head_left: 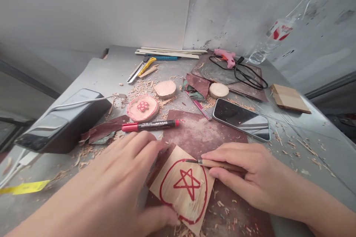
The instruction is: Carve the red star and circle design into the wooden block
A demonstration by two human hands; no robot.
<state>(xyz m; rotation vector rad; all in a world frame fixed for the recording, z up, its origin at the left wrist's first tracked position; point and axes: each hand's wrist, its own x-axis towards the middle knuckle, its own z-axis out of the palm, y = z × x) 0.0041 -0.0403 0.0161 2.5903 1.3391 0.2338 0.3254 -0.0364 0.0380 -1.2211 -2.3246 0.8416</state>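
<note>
A square wooden block [180, 202] lies tilted on the brown sandpaper, with a red star inside a red rounded outline drawn on its pale face. My left hand [122, 181] spans its left side, thumb at the lower edge and fingers curled by the upper corner, gripping it. In my right hand [244, 174] is a carving knife [207, 163] with a wooden handle, held between thumb and fingers. Its narrow metal blade points left and touches or hovers just over the red outline near the block's top; which one I cannot tell.
Beyond my hands lie a red marker [150, 125], a wood slice [142, 107] with a red flower, a phone [241, 119] and brown sandpaper [205, 129]. Farther back are a yellow utility knife [147, 66], a pink glue gun [226, 57] and a bottle [280, 29]. A black power bank [69, 122] stands left.
</note>
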